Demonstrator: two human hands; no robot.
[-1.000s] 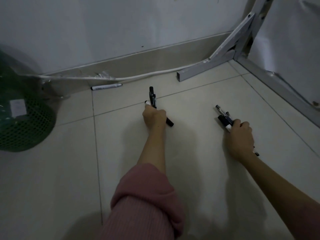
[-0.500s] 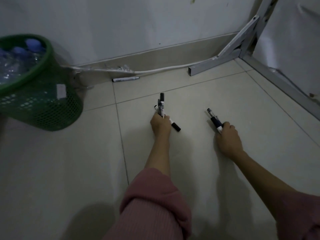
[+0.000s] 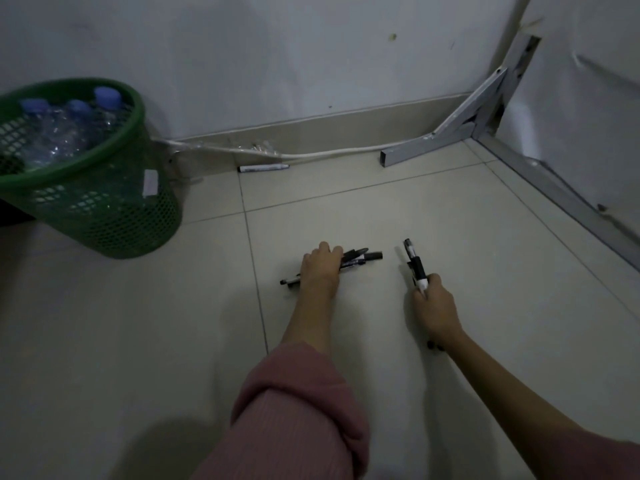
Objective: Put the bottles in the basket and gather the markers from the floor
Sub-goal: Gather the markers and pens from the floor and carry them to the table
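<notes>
My left hand point(image 3: 320, 268) is shut on a bundle of black and white markers point(image 3: 360, 258) that lies sideways on the floor tiles. My right hand point(image 3: 433, 306) grips more markers point(image 3: 415, 266), their tips pointing away from me. One loose marker point(image 3: 264, 167) lies by the skirting board, far from both hands. At the left stands the green mesh basket point(image 3: 114, 216), holding clear plastic bottles point(image 3: 65, 129) with blue caps.
A white cable point(image 3: 329, 154) runs along the base of the wall. A grey metal bracket point(image 3: 460, 133) sits in the right corner, with a metal rail point(image 3: 561, 199) along the right wall. A pink sleeve point(image 3: 301, 410) covers my left forearm.
The view has swung left, bringing the basket and its bottles into sight. The markers in my left hand have turned from upright to lying sideways on the floor. Both hands have drawn closer to me.
</notes>
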